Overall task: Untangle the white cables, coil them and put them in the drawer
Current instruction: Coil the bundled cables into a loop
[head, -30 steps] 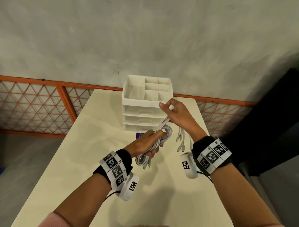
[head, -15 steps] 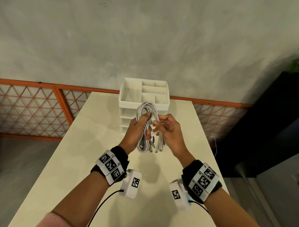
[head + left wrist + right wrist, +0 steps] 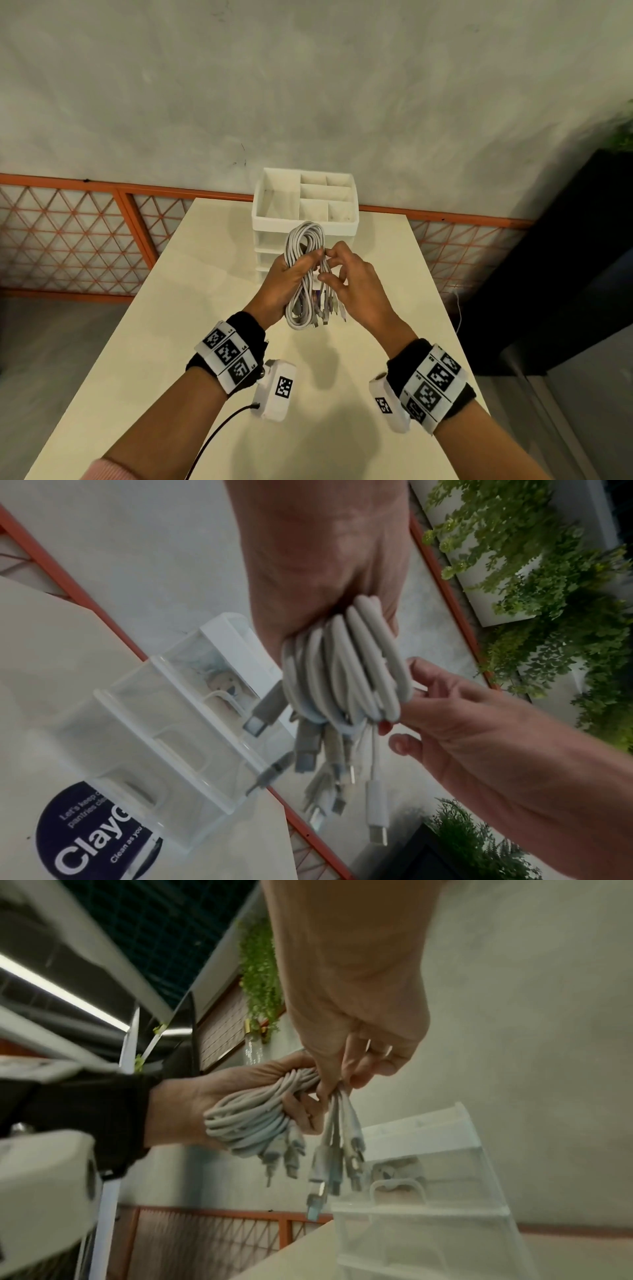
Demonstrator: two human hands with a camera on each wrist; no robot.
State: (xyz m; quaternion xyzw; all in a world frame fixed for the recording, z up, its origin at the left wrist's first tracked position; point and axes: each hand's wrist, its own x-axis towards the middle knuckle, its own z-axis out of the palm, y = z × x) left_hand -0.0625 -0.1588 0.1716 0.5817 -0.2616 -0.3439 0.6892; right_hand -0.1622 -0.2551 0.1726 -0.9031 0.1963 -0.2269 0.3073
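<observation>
A coil of white cables (image 3: 303,270) (image 3: 346,669) (image 3: 253,1115) is held upright above the table, in front of the white drawer unit (image 3: 305,205) (image 3: 164,723) (image 3: 428,1191). My left hand (image 3: 291,277) (image 3: 322,561) (image 3: 212,1102) grips the coil around its middle. Several plug ends (image 3: 325,311) (image 3: 342,791) (image 3: 335,1164) hang below it. My right hand (image 3: 346,277) (image 3: 445,723) (image 3: 346,1031) pinches the loose strands beside the coil with fingertips. The drawers look closed; one holds something coiled inside.
The cream table (image 3: 171,342) runs from me to the wall, with the drawer unit at its far end. A round dark sticker (image 3: 95,831) lies on the table by the unit. An orange lattice railing (image 3: 68,240) stands left; a dark cabinet (image 3: 565,257) stands right.
My left hand has lifted the coil from low over the table to upright before the drawer unit. My right hand came in from above the coil and now pinches the strands beside it.
</observation>
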